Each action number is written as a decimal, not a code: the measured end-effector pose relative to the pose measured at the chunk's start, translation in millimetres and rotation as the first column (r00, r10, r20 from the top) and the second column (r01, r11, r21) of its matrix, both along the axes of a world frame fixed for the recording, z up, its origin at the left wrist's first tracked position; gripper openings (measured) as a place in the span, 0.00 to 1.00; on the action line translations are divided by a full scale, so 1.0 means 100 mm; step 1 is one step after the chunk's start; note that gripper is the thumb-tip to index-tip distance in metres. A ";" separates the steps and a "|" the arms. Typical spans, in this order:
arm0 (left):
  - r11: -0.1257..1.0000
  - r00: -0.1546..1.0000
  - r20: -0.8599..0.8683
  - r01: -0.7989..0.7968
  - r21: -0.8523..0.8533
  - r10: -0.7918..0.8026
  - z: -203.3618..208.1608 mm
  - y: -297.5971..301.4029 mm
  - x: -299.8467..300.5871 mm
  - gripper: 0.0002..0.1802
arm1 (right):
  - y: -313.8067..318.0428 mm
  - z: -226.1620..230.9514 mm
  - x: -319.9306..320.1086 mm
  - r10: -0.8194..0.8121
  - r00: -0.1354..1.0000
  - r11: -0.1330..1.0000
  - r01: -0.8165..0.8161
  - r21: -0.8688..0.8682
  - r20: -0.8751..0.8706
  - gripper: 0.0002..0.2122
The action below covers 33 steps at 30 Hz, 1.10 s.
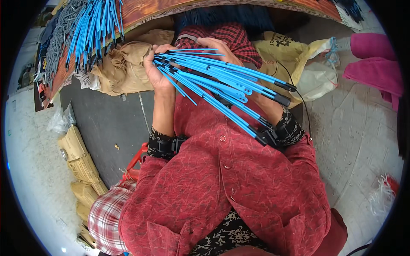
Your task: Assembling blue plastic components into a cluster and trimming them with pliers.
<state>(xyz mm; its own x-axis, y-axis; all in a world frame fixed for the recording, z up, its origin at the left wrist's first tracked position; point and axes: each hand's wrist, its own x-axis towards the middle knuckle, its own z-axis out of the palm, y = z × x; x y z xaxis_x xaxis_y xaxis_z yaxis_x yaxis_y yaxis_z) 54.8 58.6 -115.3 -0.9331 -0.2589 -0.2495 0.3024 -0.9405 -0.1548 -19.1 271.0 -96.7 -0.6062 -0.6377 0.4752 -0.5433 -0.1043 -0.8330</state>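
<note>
A fanned-out bundle of thin blue rods (213,70) with black tips and black joints lies slantwise in front of my chest. Some of its pieces are flat and have small holes. My left hand (157,70) is closed around the narrow, gathered end, its thumb and fingers at the upper left of the bundle. Behind the rods, my right hand (223,48) wraps the bundle from the far side; its palm is mostly hidden by them. The loose, spread ends point to the lower right, across my right forearm.
Ahead is a wooden table (149,15) with a curved edge. More blue rods (96,32) and grey metal pieces (64,30) lie at its left. Brown paper (128,64), a yellowish sack (307,64) and magenta cloth (376,70) surround me. A red stool part (136,164) stands at left.
</note>
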 end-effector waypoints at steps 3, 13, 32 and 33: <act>0.992 0.984 -0.130 0.121 -0.031 -0.124 -0.33 -0.04 0.08 0.08 | -0.02 0.05 0.00 0.095 0.995 0.995 -0.095 0.003 0.020 0.29; 0.999 1.000 -0.012 0.010 0.036 -0.009 -0.69 -0.13 0.11 0.11 | -0.29 -0.08 -0.01 0.185 0.971 0.979 -0.168 -0.117 0.152 0.27; 0.921 0.963 0.102 0.267 -0.284 -0.247 -0.71 0.09 0.31 0.14 | -0.63 -0.17 -0.30 0.332 0.912 0.936 -0.350 0.038 0.243 0.23; 0.933 0.962 0.084 0.273 -0.235 -0.261 -0.71 0.09 0.35 0.15 | -0.68 -0.16 -0.33 0.418 0.829 0.901 -0.430 -0.055 0.371 0.22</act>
